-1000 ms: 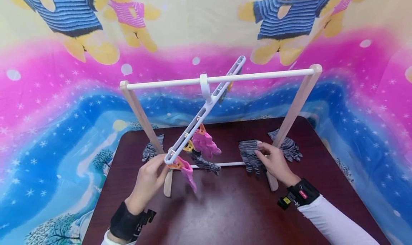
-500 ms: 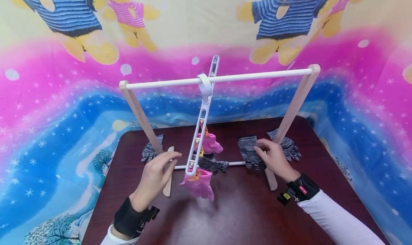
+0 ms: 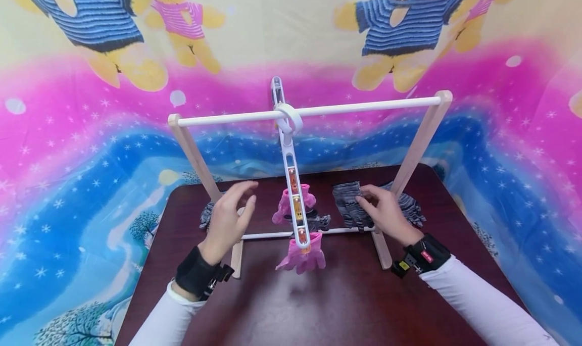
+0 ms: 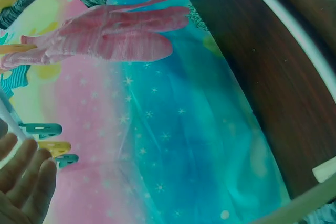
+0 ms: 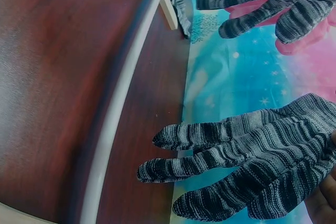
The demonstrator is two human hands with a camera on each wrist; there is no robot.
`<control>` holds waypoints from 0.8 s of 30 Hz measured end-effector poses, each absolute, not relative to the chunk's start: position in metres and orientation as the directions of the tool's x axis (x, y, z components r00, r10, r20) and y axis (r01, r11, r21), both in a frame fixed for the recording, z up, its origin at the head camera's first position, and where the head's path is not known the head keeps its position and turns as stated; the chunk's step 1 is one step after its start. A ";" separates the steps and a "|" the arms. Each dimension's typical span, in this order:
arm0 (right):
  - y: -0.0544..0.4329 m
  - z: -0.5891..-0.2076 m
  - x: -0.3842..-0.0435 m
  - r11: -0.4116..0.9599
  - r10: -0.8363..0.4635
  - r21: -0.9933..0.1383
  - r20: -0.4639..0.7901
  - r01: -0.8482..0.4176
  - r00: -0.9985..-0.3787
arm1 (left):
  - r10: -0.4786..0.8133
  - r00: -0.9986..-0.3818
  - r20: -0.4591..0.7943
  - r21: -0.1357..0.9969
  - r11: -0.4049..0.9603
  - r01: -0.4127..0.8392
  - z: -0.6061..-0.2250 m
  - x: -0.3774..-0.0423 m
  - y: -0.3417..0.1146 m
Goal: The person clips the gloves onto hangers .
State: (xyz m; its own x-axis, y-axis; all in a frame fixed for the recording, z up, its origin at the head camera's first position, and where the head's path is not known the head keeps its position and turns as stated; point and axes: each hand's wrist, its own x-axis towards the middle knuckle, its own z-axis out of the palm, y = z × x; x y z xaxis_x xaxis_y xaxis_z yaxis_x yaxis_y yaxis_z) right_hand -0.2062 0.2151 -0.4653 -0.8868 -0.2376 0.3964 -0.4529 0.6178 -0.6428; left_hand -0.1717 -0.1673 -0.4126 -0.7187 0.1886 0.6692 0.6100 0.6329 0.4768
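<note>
My right hand (image 3: 386, 212) pinches the cuff of a grey-black striped knit glove (image 3: 347, 202), whose fingers hang downward; the right wrist view shows this held glove (image 5: 262, 156) from close by. A white clip hanger (image 3: 286, 140) hangs by its hook from the rack's top bar. From its near half hang a pink glove (image 3: 302, 259) at the end, a striped glove (image 3: 324, 222) and another pink glove (image 3: 283, 205). My left hand (image 3: 229, 214) is raised left of the hanger, apart from it, fingers loosely bent and holding nothing. Green clips (image 4: 44, 129) and a yellow clip (image 4: 58, 147) show by the left fingers.
The rack has a white top bar (image 3: 368, 106), wooden posts (image 3: 420, 146) and a low white bar (image 3: 268, 236) on a dark table (image 3: 291, 305). Striped gloves lie behind the left post and the right post. A printed cloth (image 3: 254, 48) surrounds the table.
My left hand has let go of the hanger's near end and lifted slightly. The hanger has swung, its near end going right. My right hand has raised the striped glove a little.
</note>
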 end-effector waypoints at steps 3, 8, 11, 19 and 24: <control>0.216 -0.462 -0.208 0.617 -0.237 -0.650 0.383 -0.443 -0.893 | 0.167 -0.745 0.645 0.506 0.638 0.581 -0.406 -0.187 -0.159; 0.215 -0.457 -0.212 0.611 -0.242 -0.650 0.390 -0.452 -0.888 | 0.175 -0.787 0.592 0.533 0.647 0.545 -0.393 -0.212 -0.148; 0.213 -0.454 -0.214 0.605 -0.247 -0.649 0.399 -0.462 -0.883 | 0.186 -0.795 0.577 0.544 0.639 0.544 -0.385 -0.226 -0.144; 0.208 -0.447 -0.218 0.606 -0.254 -0.643 0.402 -0.469 -0.880 | 0.231 -0.821 0.523 0.562 0.630 0.536 -0.368 -0.259 -0.138; 0.206 -0.444 -0.219 0.613 -0.251 -0.635 0.407 -0.470 -0.878 | 0.273 -0.850 0.451 0.635 0.570 0.521 -0.355 -0.278 -0.134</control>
State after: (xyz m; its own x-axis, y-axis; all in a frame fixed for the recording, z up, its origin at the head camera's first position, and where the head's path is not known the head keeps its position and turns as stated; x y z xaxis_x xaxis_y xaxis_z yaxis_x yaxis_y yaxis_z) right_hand -0.2195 0.2060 -0.4440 -0.8783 -0.2507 0.4072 -0.4696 0.6131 -0.6353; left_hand -0.2777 -0.1339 -0.3552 -0.8496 0.2734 0.4511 0.5208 0.5701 0.6354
